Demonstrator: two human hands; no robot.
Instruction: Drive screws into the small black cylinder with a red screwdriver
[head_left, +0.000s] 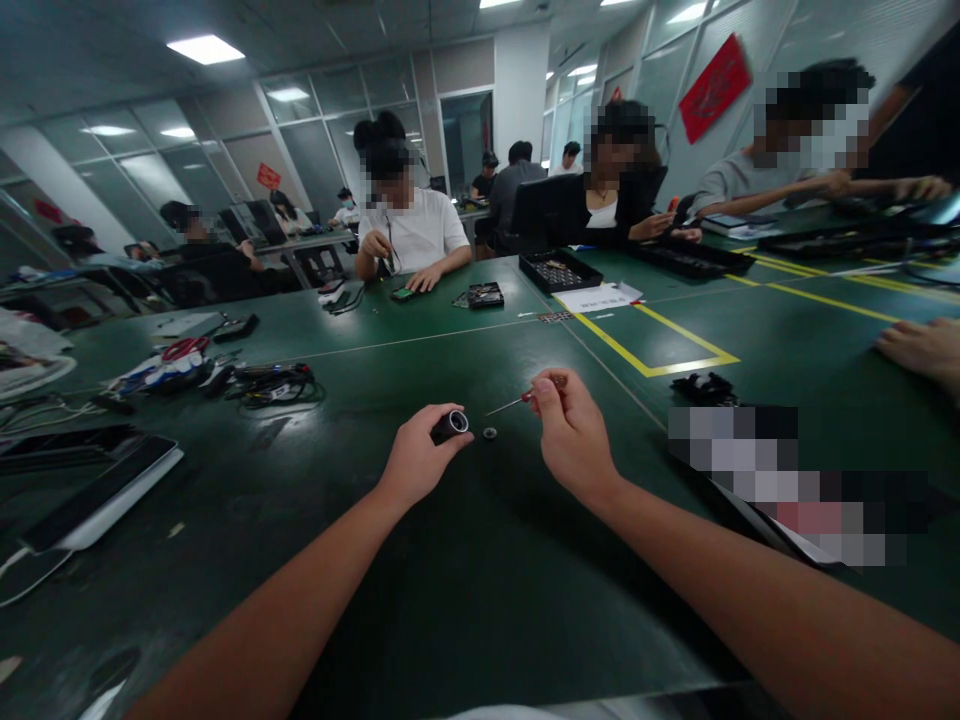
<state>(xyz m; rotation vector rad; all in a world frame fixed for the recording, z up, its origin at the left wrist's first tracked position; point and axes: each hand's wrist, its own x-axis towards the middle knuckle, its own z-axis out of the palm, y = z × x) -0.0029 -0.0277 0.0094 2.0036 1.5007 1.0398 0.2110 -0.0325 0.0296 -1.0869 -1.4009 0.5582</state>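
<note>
Black and hard-looking, a short tube [454, 423] sits in the person's left hand [420, 455], the thumb along its near side and the fingers wrapped behind, its pale-rimmed open end turned toward three o'clock and the person. The right hand [570, 430] is closed around the red handle of a thin screwdriver [507, 405], whose shaft points toward nine, its tip above the table and apart from the tube. Between the hands, just beside the left thumb, a small round part [490, 434] lies on the green table [465, 570]. The tube is probably light and stiff, perhaps slippery on its smooth wall, so it is best gripped round the body, clear of the rim. The round part looks light and easily lost; pinching its edge should suit. Taking that part as the clock's centre, a tangle of cables [274, 383] lies toward ten, a black tray [559, 272] farther off at one, yellow tape [648, 372] at two, and a co-worker in a white shirt [416, 225] sits across at eleven.
</note>
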